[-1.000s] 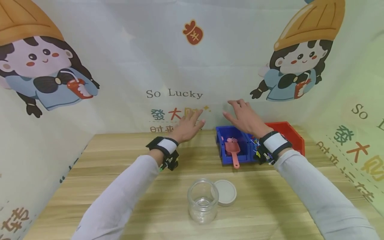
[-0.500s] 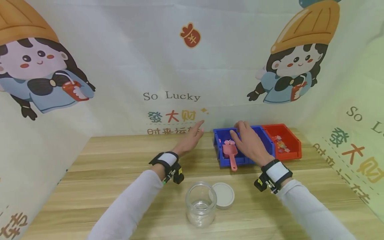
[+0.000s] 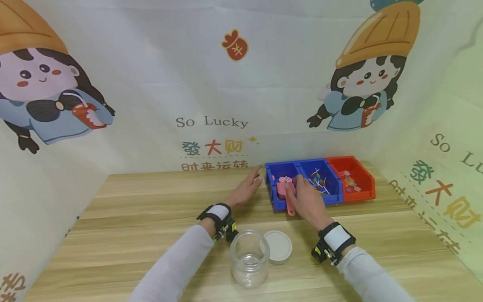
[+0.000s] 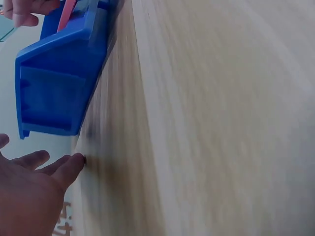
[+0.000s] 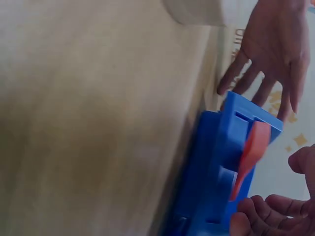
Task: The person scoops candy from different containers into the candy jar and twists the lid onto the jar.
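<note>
Head view: right hand point(image 3: 307, 201) fingers curled at pink scoop point(image 3: 284, 191), grip unclear, left hand point(image 3: 247, 189) fingers straight, wrist views blurred

The right hand point(image 3: 306, 202) is covering part of the pink plastic scoop's handle point(image 3: 288, 204). Small wrapped sweets in the red plastic bin point(image 3: 367, 181) are showing too tiny to identify. Both wrist views are blurring the wooden worktop point(image 4: 221, 118).
</note>
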### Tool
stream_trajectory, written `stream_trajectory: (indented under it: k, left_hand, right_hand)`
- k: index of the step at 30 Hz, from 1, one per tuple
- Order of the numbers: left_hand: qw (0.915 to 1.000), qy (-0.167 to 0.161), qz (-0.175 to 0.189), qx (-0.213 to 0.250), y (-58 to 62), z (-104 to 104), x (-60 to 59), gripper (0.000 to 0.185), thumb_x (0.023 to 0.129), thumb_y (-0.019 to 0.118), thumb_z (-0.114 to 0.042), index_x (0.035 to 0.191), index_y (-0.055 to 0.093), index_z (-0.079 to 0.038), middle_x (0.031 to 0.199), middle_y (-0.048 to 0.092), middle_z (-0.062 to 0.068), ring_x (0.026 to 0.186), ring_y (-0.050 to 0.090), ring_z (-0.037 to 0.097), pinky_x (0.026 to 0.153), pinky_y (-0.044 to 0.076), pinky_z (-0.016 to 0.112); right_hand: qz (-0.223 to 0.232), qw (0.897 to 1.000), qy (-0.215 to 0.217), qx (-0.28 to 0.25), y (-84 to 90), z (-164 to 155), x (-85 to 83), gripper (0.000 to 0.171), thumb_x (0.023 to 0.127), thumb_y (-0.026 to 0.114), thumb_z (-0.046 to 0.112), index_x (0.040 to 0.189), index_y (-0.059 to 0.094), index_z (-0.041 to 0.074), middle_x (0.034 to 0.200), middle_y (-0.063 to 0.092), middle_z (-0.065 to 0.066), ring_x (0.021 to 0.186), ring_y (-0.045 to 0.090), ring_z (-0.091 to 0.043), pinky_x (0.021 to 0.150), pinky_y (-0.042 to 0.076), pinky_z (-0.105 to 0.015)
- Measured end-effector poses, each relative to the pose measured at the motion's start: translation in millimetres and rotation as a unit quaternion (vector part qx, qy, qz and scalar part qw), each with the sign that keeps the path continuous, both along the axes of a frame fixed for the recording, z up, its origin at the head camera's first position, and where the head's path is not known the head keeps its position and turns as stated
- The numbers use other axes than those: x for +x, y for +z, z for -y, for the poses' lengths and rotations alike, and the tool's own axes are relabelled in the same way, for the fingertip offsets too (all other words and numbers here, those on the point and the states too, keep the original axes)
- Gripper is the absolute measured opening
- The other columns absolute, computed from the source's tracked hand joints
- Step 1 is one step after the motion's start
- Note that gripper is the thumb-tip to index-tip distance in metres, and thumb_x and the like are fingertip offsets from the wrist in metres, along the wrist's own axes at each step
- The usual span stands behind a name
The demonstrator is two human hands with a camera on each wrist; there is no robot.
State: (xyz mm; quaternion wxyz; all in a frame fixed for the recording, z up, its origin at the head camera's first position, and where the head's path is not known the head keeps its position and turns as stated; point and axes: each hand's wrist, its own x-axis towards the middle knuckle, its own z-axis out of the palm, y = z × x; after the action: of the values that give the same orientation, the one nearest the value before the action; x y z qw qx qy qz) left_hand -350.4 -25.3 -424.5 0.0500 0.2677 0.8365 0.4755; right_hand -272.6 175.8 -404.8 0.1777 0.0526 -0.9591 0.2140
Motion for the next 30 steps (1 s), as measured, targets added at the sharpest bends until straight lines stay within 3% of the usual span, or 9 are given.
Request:
stream_trajectory:
  k: [3,5,8,11,16,27,30]
  left_hand:
    - [0.9998,-0.002,0.016,0.009,-4.1,-5.5,-2.3,0.054,0.105,0.034,-0.024,0.154,0.014,-0.012,0.155,0.026,0.024,0.143,0.03,0.037,0.108,0.041,0.051]
    - [0.9996,-0.007,0.023,0.014,-5.7,-8.5,-3.1,0.055,0.105,0.035,-0.024,0.154,0.014,-0.013,0.155,0.026,0.025,0.143,0.03,0.038,0.106,0.042,0.051]
    - [0.9997,-0.02,0.016,0.004,-6.8,-10.3,-4.5,0.056,0.104,0.039,-0.022,0.154,0.016,-0.015,0.157,0.023,0.022,0.143,0.029,0.039,0.111,0.036,0.051]
    - [0.9993,-0.033,0.004,-0.018,-6.7,-11.1,-5.3,0.056,0.103,0.042,-0.024,0.154,0.019,-0.015,0.159,0.021,0.018,0.141,0.031,0.04,0.115,0.03,0.051]
    - [0.9985,-0.039,0.016,-0.034,-5.9,-13.8,-6.3,0.059,0.102,0.043,-0.029,0.154,0.019,-0.016,0.159,0.02,0.017,0.14,0.033,0.039,0.115,0.032,0.049]
    - [0.9968,-0.032,0.073,-0.005,2.5,-19.7,0.2,0.067,0.1,0.05,-0.032,0.155,0.014,-0.017,0.158,0.023,0.017,0.139,0.038,0.035,0.105,0.045,0.044]
    - [0.9967,-0.033,0.074,-0.009,2.3,-19.9,0.6,0.068,0.1,0.05,-0.033,0.155,0.014,-0.018,0.158,0.022,0.017,0.138,0.039,0.036,0.104,0.046,0.044]
  right_hand:
    - [0.01,1.0,-0.008,0.01,-4.7,1.0,0.9,0.041,0.094,0.059,0.033,0.109,0.05,-0.003,0.082,0.057,-0.015,0.063,0.058,-0.026,0.051,0.051,-0.035]
    - [0.02,1.0,-0.009,0.014,-6.6,1.8,1.8,0.048,0.093,0.06,0.035,0.116,0.048,-0.006,0.092,0.062,-0.021,0.071,0.064,-0.031,0.061,0.057,-0.041]
    - [0.039,0.999,-0.011,0.016,-7.7,3.3,2.9,0.06,0.092,0.062,0.036,0.126,0.043,-0.009,0.106,0.063,-0.027,0.083,0.067,-0.036,0.072,0.058,-0.047]
    - [0.048,0.999,-0.014,0.022,-7.7,4.6,3.3,0.065,0.09,0.065,0.037,0.128,0.042,-0.011,0.105,0.063,-0.027,0.08,0.066,-0.033,0.07,0.059,-0.044]
    - [0.041,0.999,-0.012,0.03,-8.6,7.1,2.6,0.061,0.087,0.069,0.036,0.118,0.047,-0.011,0.09,0.061,-0.022,0.068,0.061,-0.027,0.056,0.055,-0.037]
    - [0.036,0.999,0.006,0.023,-3.1,5.5,1.1,0.031,0.084,0.069,0.014,0.096,0.056,-0.012,0.079,0.061,-0.021,0.064,0.059,-0.027,0.051,0.049,-0.033]
    - [0.031,0.999,0.011,0.03,-2.2,4.1,2.4,0.023,0.083,0.068,0.01,0.089,0.057,-0.01,0.076,0.059,-0.019,0.063,0.057,-0.026,0.051,0.047,-0.034]
